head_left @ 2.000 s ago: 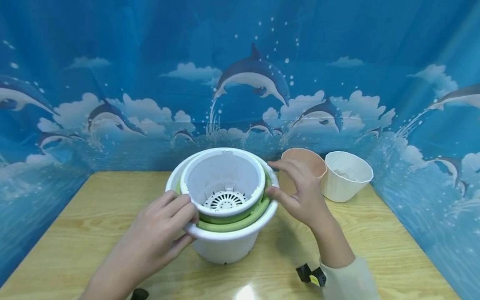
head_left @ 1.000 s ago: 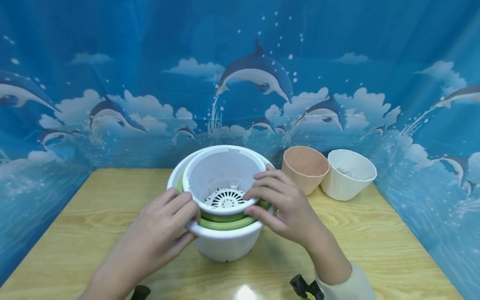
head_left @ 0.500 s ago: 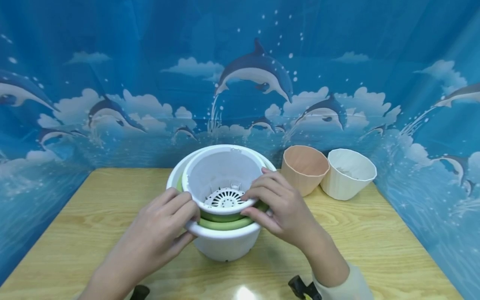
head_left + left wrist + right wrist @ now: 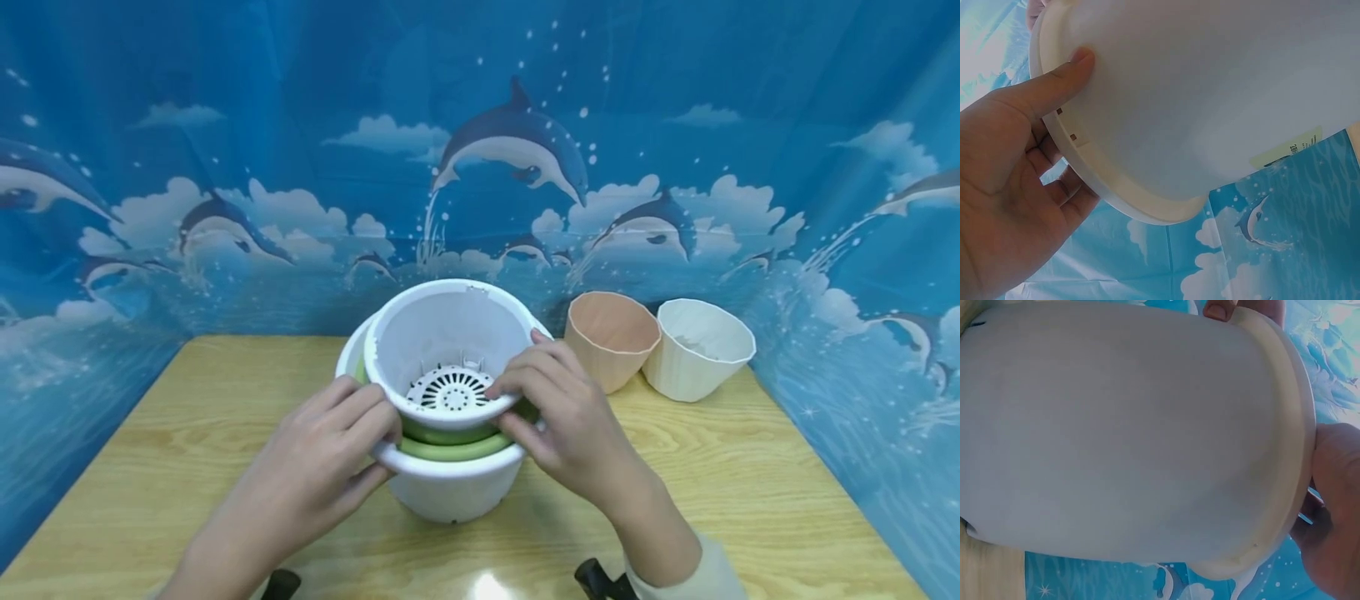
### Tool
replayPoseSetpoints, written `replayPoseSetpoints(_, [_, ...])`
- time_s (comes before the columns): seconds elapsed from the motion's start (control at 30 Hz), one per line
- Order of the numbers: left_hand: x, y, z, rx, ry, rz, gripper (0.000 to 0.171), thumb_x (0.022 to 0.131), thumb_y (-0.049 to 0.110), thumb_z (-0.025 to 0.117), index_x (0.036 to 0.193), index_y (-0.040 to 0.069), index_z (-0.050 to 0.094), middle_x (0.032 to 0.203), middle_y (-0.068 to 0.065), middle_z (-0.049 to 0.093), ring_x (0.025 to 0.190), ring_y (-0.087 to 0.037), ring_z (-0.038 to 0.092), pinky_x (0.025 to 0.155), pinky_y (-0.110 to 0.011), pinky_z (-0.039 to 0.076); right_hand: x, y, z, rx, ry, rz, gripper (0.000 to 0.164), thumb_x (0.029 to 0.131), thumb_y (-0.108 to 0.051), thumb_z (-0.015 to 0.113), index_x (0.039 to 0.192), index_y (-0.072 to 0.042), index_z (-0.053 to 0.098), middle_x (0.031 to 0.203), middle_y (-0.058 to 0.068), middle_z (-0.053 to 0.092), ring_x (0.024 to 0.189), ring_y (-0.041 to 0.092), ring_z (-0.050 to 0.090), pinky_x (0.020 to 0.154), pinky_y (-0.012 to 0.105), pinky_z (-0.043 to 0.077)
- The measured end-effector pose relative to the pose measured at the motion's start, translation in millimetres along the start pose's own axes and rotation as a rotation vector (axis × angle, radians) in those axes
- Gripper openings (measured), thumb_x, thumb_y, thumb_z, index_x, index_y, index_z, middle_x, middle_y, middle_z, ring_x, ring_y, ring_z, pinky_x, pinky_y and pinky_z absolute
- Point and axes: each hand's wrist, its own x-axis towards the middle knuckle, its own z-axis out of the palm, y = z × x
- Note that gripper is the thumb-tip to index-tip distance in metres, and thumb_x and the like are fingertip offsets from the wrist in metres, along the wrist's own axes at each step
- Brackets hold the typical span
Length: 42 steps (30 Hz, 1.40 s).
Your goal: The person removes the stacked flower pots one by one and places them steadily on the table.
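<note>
A large white flower pot (image 4: 453, 493) stands upright on the table, with green pot rims (image 4: 453, 451) nested in it. Innermost sits a smaller white pot (image 4: 450, 329) with a slotted bottom, tilted a little and raised at its far side. My left hand (image 4: 318, 454) grips the large pot's left front rim; in the left wrist view its thumb (image 4: 1063, 78) lies along the outer wall. My right hand (image 4: 573, 425) pinches the inner white pot's right front rim, fingers inside and thumb below. In the right wrist view the large pot hides part of the right hand (image 4: 1335, 512).
An orange-tan pot (image 4: 611, 354) and a cream faceted pot (image 4: 690, 358) stand side by side at the table's back right. Behind the wooden table (image 4: 757, 500) hangs a blue dolphin-print curtain (image 4: 337, 83).
My right hand has moved left from the outer rim to the inner white pot's rim and taken hold of it. That pot has risen slightly. The left hand keeps its grip.
</note>
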Motion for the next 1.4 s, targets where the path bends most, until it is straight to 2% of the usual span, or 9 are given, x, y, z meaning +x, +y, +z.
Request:
replayPoseSetpoints(0.13, [0.2, -0.2, 1.6, -0.005, 0.013, 0.011, 0.036, 0.073, 0.023, 0.087, 0.092, 0.024, 0.056, 0.095, 0.015, 0.055, 0.090, -0.008, 0.048, 0.070, -0.029, 0.048, 0.2, -1.3, 2.4, -0.003, 0.042, -0.018, 0.020, 0.079, -0.007, 0.074, 0.098, -0.011, 0.067, 0.101, 0.000, 0.065, 0.105, 0.021, 0.055, 0.117, 0.047, 0.033])
replayPoseSetpoints(0.63, [0.9, -0.6, 1.6, -0.010, 0.029, 0.021, 0.036, 0.073, 0.023, 0.087, 0.092, 0.023, 0.056, 0.095, 0.014, 0.056, 0.092, -0.008, 0.050, 0.071, -0.030, 0.050, 1.3, -1.6, 6.2, -0.009, 0.164, -0.087, 0.018, 0.078, -0.007, 0.075, 0.094, -0.010, 0.069, 0.094, 0.001, 0.067, 0.098, 0.021, 0.058, 0.113, 0.051, 0.038])
replayPoseSetpoints(0.93, [-0.3, -0.4, 1.3, 0.003, 0.011, -0.003, 0.035, 0.073, 0.024, 0.087, 0.091, 0.024, 0.056, 0.097, 0.014, 0.058, 0.093, -0.007, 0.051, 0.071, -0.028, 0.052, 1.3, -2.0, 7.8, -0.022, 0.190, -0.096, 0.019, 0.077, -0.007, 0.077, 0.094, -0.009, 0.070, 0.094, 0.002, 0.067, 0.098, 0.023, 0.058, 0.112, 0.051, 0.039])
replayPoseSetpoints(1.4, [-0.6, -0.7, 1.6, -0.022, 0.041, -0.003, 0.034, 0.073, 0.022, 0.086, 0.090, 0.025, 0.056, 0.097, 0.015, 0.056, 0.089, -0.005, 0.049, 0.068, -0.025, 0.050, 3.9, -3.8, 9.9, -0.008, 0.248, -0.134, 0.019, 0.076, -0.003, 0.074, 0.093, -0.007, 0.069, 0.093, 0.004, 0.067, 0.096, 0.024, 0.059, 0.110, 0.053, 0.040])
